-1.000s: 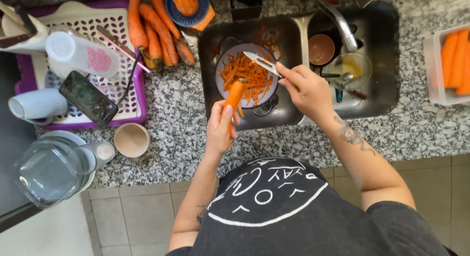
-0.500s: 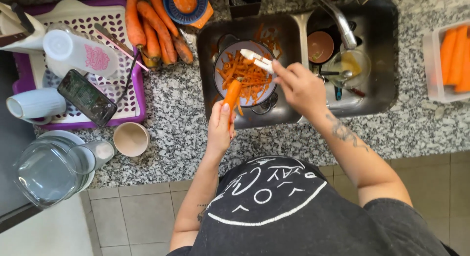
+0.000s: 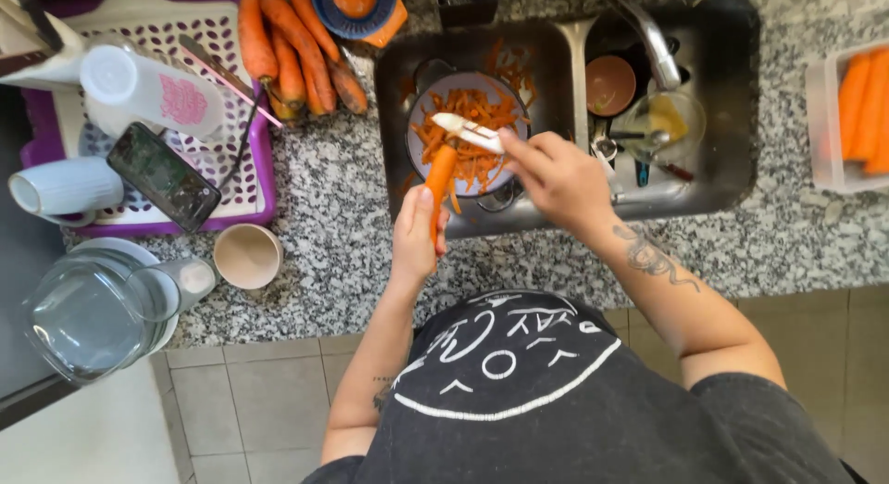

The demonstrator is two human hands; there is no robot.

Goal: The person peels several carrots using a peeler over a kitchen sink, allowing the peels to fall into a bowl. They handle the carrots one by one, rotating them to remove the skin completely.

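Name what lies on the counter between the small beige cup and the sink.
Nothing: in the head view, only bare speckled counter separates the cup from the sink.

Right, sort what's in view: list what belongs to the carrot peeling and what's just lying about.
In use:
left hand holding the carrot
right hand holding the white peeler
bowl of peelings
unpeeled carrots
peeled carrots in a tub

Lying about:
phone
beige cup
glass jug
white mug
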